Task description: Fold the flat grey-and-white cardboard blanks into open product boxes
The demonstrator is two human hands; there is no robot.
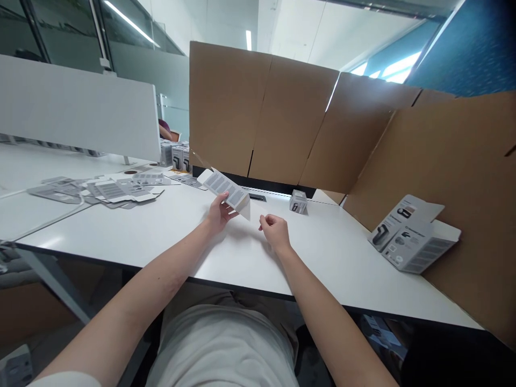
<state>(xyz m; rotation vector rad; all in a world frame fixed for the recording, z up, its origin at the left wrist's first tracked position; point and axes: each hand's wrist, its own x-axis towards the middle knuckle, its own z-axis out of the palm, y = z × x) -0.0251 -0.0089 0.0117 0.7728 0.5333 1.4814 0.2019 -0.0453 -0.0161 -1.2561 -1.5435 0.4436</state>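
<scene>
My left hand (220,214) is closed around a white and grey printed carton (226,189), thumb on the printed panel and fingers beneath. The carton is tilted above the table, with flaps sticking out at both ends. Just right of its lower end is my right hand (275,231), its fingers curled and pinched together. It is apart from the carton, and I see nothing in it. Beyond my right hand, a small printed box (298,201) stands on the white table (242,258).
Flat cartons (121,191) lie in a loose pile at the left. Two opened-out cartons (415,234) lean against the cardboard wall (451,161) on the right. More cardboard panels (262,113) rise along the back. Several boxes (177,156) stand beyond the white divider (80,102), near another person's arm.
</scene>
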